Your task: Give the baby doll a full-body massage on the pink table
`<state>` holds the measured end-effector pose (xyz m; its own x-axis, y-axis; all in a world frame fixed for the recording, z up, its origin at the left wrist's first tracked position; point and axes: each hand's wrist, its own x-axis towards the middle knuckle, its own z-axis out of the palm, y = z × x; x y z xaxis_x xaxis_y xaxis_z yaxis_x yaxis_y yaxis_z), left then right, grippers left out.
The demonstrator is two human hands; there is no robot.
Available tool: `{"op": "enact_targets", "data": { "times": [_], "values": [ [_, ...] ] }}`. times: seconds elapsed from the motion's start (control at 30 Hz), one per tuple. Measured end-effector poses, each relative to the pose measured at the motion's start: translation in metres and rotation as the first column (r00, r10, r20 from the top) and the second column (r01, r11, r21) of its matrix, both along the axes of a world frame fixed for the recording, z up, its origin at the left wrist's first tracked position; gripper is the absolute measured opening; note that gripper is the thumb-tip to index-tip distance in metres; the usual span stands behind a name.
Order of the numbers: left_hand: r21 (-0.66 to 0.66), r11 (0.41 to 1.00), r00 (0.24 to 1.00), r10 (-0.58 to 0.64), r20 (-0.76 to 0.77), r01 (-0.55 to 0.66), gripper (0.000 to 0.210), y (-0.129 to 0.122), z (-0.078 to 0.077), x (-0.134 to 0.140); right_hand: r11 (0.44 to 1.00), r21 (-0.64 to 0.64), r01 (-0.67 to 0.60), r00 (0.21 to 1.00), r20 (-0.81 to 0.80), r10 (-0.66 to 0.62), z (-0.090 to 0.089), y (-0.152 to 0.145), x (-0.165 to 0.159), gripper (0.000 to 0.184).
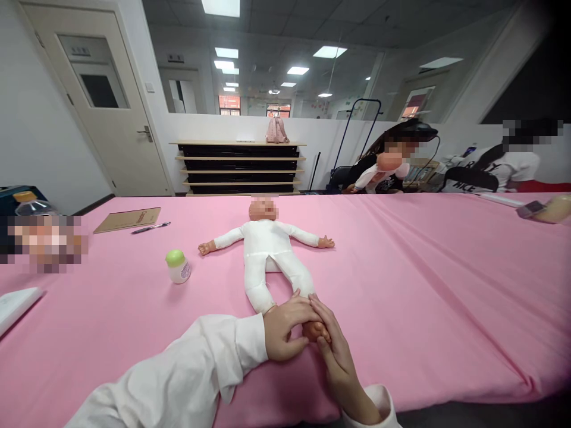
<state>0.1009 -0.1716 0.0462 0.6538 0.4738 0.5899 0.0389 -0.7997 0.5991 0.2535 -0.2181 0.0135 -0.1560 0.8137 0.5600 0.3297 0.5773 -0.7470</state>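
A baby doll (267, 239) in a white cloth body lies on its back on the pink-covered table, head away from me and arms spread. Its foot (317, 333) on the right side of the picture is between my two hands. My left hand (288, 330) curls over the ankle and foot from the left, with its thumb along the near side. From the right, my right hand (335, 345) wraps the same foot, its fingers meeting those of my left hand. Behind my left hand, the doll's other foot is hidden.
A small jar with a green lid (177, 266) stands left of the doll. Farther back lie a brown notebook (127, 219) and a pen (150, 227). A white flat object (18, 306) sits at the left edge. Beyond the table, a person holds another doll (379, 169).
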Motion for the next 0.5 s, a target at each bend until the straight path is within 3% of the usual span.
{"op": "enact_targets", "data": {
  "times": [0.2,0.5],
  "values": [
    [0.059,0.998,1.0,0.012,-0.025,-0.011,0.054,-0.0004,-0.001,0.0024,1.0,-0.001,0.03,0.999,-0.036,-0.03,0.0003,0.0002,0.0002,0.039],
    [0.032,0.999,0.996,0.03,-0.086,-0.027,0.043,-0.0013,0.0006,0.0023,0.999,0.0,0.041,0.998,-0.048,-0.041,-0.0002,0.001,0.0,0.039]
  ]
}}
